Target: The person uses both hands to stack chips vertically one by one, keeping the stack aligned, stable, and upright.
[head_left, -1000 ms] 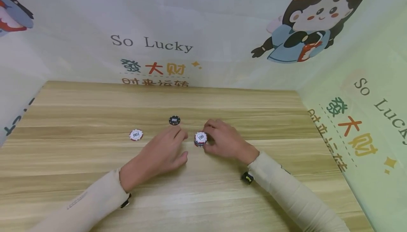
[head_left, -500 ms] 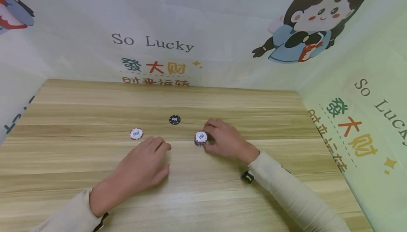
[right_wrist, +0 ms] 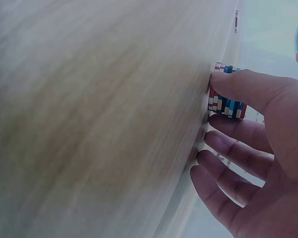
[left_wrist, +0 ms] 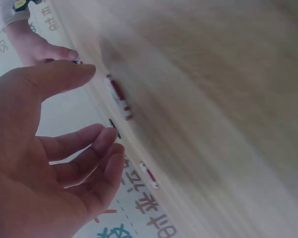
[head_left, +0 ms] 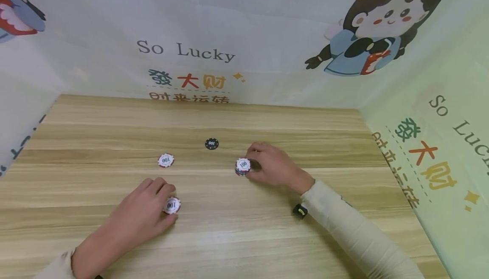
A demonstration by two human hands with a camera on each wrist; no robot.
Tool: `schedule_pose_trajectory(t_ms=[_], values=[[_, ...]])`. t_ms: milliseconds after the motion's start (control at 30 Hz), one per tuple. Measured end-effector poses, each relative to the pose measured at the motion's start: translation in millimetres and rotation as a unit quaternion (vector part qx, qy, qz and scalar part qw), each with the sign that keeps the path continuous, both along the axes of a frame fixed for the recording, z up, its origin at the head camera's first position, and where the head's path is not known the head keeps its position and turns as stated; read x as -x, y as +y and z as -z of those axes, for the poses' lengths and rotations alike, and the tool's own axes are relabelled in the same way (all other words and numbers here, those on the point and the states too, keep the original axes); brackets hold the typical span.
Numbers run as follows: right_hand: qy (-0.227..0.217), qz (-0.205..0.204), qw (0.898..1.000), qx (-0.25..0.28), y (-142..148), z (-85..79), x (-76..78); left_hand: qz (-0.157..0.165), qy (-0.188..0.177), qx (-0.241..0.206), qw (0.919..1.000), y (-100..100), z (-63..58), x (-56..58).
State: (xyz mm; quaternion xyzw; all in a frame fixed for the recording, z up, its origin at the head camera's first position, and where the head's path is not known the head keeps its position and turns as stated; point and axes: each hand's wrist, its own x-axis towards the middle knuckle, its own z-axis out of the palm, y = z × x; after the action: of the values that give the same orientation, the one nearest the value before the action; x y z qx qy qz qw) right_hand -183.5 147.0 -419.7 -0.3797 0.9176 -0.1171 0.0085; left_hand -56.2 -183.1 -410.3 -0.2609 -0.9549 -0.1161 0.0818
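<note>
In the head view my left hand (head_left: 139,211) is around a white poker chip (head_left: 172,205) with a red edge, which lies flat on the table. The left wrist view has this chip (left_wrist: 119,99) beyond the thumb and loosely bent fingers, apparently apart from them. My right hand (head_left: 276,165) holds a stack of poker chips (head_left: 243,165) topped by a white one marked 100. Seen from the right wrist, thumb and index finger pinch the stack's side (right_wrist: 228,105), where red, blue and white edges show. The stack's underside touches the table.
Farther back on the table (head_left: 214,240) lie a black poker chip (head_left: 212,144) and another white poker chip (head_left: 166,160), both flat and marked 100. A printed cloth (head_left: 267,28) hangs behind the table and along its sides.
My left hand has drawn back left and toward me, uncovering a white poker chip on the table. The right hand stays at the stack, its fingers slightly shifted.
</note>
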Motion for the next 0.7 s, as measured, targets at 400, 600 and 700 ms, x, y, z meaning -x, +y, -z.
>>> schedule_pose_trajectory(t_ms=[400, 600, 700], values=[[-0.009, 0.004, 1.000, 0.000, 1, 0.1, -0.8, -0.020, -0.019, 0.006, 0.9996, -8, 9.5, 0.0], [-0.013, 0.001, 1.000, 0.000, 2, -0.6, -0.1, -0.019, -0.017, 0.008, 0.9996, -9, 10.7, 2.3], [-0.014, -0.002, 1.000, -0.001, 2, -1.5, 0.3, -0.014, -0.010, 0.010, 0.9998, -10, 11.9, 4.3]])
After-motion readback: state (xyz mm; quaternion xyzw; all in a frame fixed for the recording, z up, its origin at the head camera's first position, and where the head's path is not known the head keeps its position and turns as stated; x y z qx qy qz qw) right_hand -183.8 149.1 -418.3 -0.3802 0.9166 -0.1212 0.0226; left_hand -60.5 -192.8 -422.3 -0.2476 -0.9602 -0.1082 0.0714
